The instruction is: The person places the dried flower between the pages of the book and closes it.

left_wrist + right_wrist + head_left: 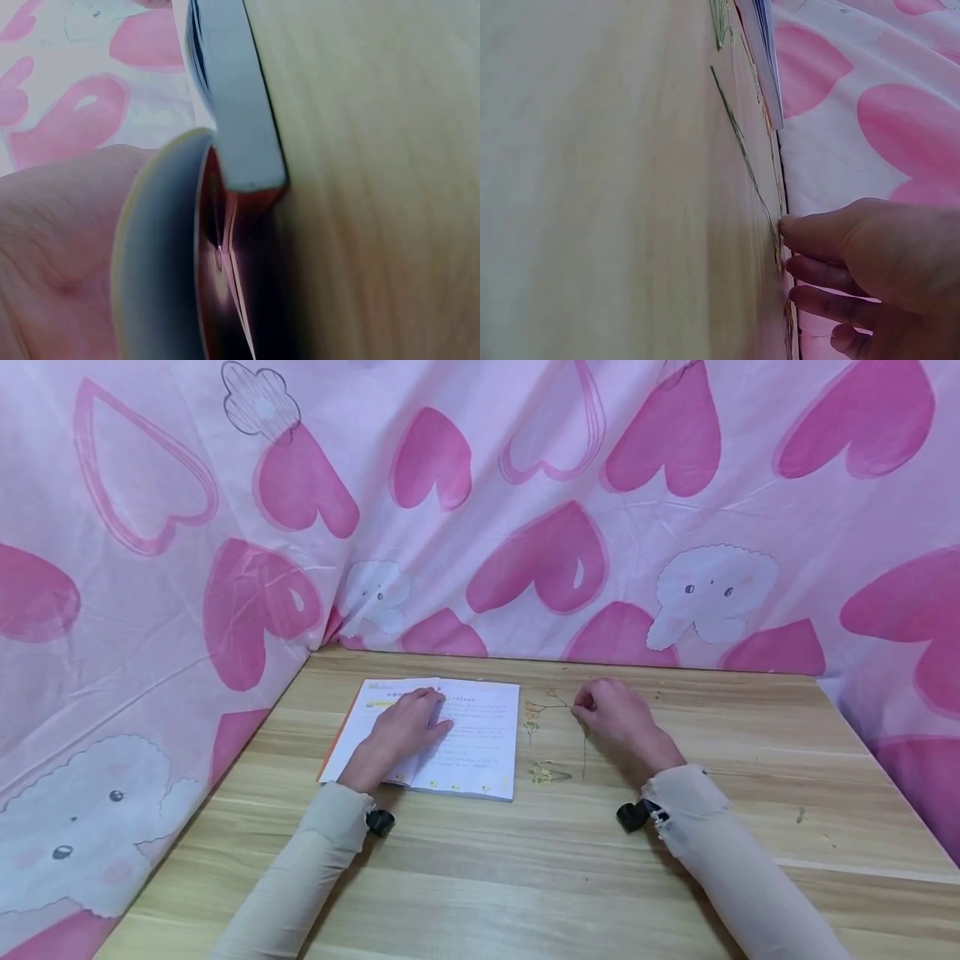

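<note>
An open book [480, 760] with printed pages and a reddish cover edge lies on the table. My left hand [408, 722] rests across its middle, fingers extended over the fold. In the left wrist view a page curves up beside the palm [52, 247], next to the thick page block [244, 120]. Right of the book, my right hand [615, 714] pinches the stem end of a dried sprig with orange tips [551, 705]. A long thin stem [584, 756] lies just below that hand. In the right wrist view the fingertips are right at the stems, close over the table.
Nearer to me lies a yellowish dried flower sprig [542, 772], with a smaller flower sprig [531, 727] above it. Small dark specks [801, 814] mark the wooden table [510, 877] at right. Pink heart-patterned cloth [525, 556] hangs along the table's back and left edges.
</note>
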A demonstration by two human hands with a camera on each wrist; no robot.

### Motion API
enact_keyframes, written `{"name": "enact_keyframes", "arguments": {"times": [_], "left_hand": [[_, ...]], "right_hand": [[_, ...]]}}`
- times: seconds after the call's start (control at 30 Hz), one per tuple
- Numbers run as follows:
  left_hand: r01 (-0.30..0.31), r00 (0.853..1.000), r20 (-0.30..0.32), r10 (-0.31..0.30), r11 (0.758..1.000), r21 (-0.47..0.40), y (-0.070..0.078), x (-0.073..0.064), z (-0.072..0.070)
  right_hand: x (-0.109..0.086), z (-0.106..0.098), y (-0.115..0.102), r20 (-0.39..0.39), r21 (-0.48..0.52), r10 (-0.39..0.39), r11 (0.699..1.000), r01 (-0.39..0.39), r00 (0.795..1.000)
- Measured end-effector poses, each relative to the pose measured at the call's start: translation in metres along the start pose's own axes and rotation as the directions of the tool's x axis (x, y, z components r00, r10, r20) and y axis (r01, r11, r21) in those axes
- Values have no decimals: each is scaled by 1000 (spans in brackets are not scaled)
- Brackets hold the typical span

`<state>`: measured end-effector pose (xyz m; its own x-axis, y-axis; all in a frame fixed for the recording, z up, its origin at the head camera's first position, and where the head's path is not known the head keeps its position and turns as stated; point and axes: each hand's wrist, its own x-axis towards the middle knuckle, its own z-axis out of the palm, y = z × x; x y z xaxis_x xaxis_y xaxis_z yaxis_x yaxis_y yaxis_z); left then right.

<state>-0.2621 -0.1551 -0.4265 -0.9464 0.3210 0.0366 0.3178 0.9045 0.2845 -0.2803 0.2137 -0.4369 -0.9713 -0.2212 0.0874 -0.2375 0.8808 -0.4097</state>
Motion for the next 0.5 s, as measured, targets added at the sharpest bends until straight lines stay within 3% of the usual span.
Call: {"name": "enact_keyframes", "arguments": {"times": [0.5], "left_hand": [[13, 1000, 23, -13, 1000, -1, 0, 1, 2]], "right_hand": [[4, 1, -4, 38, -5, -28, 1000, 29, 999]]}}
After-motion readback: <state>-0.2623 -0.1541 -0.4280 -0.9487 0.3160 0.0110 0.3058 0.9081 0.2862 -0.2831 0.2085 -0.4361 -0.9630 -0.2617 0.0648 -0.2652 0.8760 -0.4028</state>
